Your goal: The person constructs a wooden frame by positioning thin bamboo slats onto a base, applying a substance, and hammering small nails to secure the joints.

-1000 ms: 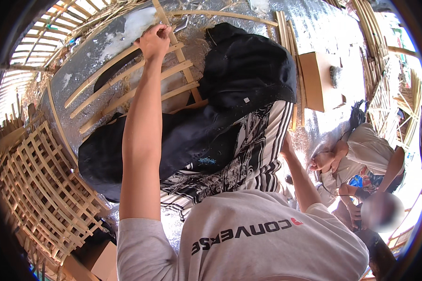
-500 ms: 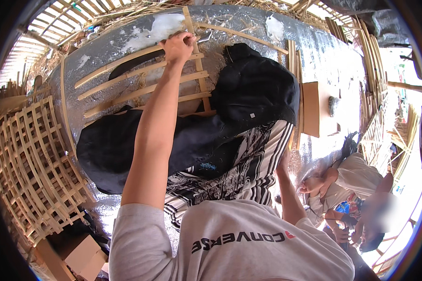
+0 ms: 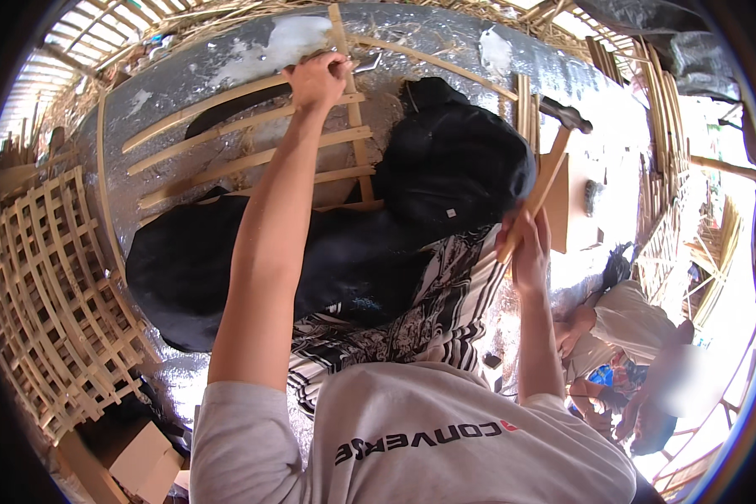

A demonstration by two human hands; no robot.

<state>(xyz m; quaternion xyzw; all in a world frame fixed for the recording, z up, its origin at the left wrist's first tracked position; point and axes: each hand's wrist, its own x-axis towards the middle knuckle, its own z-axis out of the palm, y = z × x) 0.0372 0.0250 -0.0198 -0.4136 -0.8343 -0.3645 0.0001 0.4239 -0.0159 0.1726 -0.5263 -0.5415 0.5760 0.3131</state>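
My left hand (image 3: 319,77) reaches far forward, its fingers closed at the end of the uppermost bamboo slat (image 3: 206,112), where it meets a crosswise bamboo strip (image 3: 351,86). Whether a nail is between the fingers is too small to make out. Several more slats lie side by side below it, their right ends on the same strip. A shiny metal piece (image 3: 368,62) rests just right of that hand. My right hand (image 3: 529,252) grips the wooden handle of a hammer (image 3: 550,172), raised beside my knee with its dark metal head up and away from me.
A finished-looking bamboo lattice panel (image 3: 59,302) lies at the left. Bundled bamboo strips (image 3: 525,113) and a cardboard piece (image 3: 560,202) are to the right. Another person (image 3: 634,328) sits bent over at the lower right. An open cardboard box (image 3: 143,462) stands lower left.
My right hand has come up from beside my leg and now shows a hammer in its grip. The left hand stays at the slat's end.
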